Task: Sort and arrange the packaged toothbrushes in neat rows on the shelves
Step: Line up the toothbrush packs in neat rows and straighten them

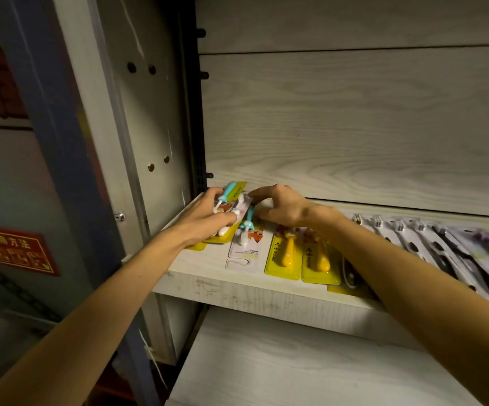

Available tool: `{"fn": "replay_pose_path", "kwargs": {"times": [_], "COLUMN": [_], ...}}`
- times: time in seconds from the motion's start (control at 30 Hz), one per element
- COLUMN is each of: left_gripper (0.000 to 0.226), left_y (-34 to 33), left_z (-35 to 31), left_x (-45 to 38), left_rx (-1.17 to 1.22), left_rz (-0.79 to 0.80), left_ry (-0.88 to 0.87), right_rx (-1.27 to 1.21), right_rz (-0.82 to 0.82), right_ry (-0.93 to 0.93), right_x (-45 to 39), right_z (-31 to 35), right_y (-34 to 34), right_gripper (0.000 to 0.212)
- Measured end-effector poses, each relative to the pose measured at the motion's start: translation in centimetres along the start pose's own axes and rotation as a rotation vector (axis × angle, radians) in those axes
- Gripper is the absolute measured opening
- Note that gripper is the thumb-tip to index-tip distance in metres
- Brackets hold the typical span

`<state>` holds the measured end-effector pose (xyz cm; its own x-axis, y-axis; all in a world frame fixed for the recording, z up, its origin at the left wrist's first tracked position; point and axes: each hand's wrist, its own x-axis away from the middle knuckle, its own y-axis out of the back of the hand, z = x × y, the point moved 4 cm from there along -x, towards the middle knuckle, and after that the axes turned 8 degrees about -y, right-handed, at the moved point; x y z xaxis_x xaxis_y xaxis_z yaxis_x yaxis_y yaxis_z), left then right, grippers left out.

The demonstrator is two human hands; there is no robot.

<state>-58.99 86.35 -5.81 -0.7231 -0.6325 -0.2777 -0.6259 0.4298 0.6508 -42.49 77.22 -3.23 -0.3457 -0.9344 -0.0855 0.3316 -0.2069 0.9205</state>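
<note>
Both hands work at the far left end of a pale wooden shelf point(217, 284). My left hand point(205, 219) lies over a yellow-backed pack holding a blue toothbrush point(231, 190), fingers bent around it. My right hand point(281, 209) pinches the top of a white-card pack with a blue and white toothbrush point(244, 241). Two yellow packs with yellow toothbrushes point(287, 254) lie side by side just right of it. A row of overlapping white packs with dark toothbrushes point(430, 247) runs along the shelf to the right, partly hidden by my right forearm.
The shelf's left side panel point(152, 118) has peg holes and stands close beside my left hand. A wood-grain back wall point(354, 127) closes the shelf behind. A lower shelf point(296, 361) juts out below. A red sign point(14, 249) hangs at far left.
</note>
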Motion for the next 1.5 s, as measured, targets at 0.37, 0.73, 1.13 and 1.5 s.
{"fn": "replay_pose_path", "kwargs": {"times": [0.37,0.73,1.13,1.5], "left_gripper": [0.064,0.073,0.059,0.047], "left_y": [0.4,0.5,1.2,1.3], "left_z": [1.0,1.8,2.2,2.5], "left_x": [0.2,-0.5,-0.9,-1.5], "left_rx": [-0.035,-0.127,0.103,0.216], "left_rz": [-0.035,-0.055,-0.206,-0.274], "left_ry": [0.069,0.007,0.07,0.144], "right_rx": [0.065,0.34,0.14,0.31], "right_rz": [0.001,-0.245,-0.409,-0.073], "right_ry": [0.06,0.023,0.031,0.048], "right_x": [0.7,6.1,7.6,8.3], "right_z": [0.4,4.5,5.1,-2.2], "right_y": [0.4,0.5,1.7,9.1], "right_gripper": [0.038,0.086,0.029,0.024]}}
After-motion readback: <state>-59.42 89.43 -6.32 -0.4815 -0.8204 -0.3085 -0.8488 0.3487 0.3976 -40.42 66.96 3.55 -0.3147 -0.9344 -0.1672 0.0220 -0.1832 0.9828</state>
